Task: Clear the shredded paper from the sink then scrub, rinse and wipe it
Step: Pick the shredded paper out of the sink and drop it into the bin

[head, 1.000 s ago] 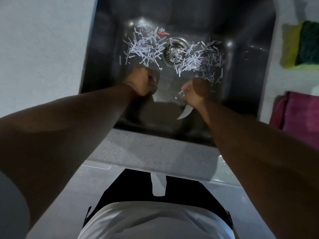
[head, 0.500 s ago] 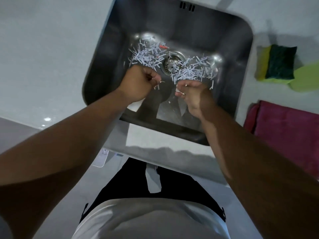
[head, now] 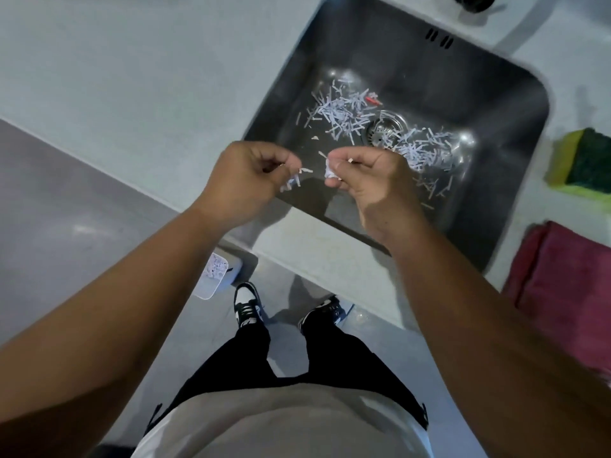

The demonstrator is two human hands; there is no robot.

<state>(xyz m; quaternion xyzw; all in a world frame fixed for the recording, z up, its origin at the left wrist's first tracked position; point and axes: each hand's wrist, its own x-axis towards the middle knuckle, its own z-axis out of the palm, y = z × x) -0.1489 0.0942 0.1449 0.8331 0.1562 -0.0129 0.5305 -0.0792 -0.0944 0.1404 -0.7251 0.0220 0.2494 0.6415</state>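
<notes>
Shredded paper (head: 340,115) was split between both hands and the sink (head: 479,94). The left hand (head: 246,180) was curled, pinching a small tuft of strips above the sink's near edge. The right hand (head: 370,180) was closed the same way on a small wad between thumb and fingers. The hands were near each other but apart.

Most strips lay on the sink floor, in one pile left of the drain (head: 385,128) and another right of it, with strays toward the near wall. A red scrap (head: 373,100) sat at the left pile's far edge.

On the floor below the sink's near-left corner stood a white bin (head: 215,276) with shreds inside. A yellow-green sponge (head: 585,163) and a pink cloth (head: 568,289) lay right of the sink.

Judgement: clearing was under way with the bulk left. Scrubbing, rinsing and wiping looked not yet begun.
</notes>
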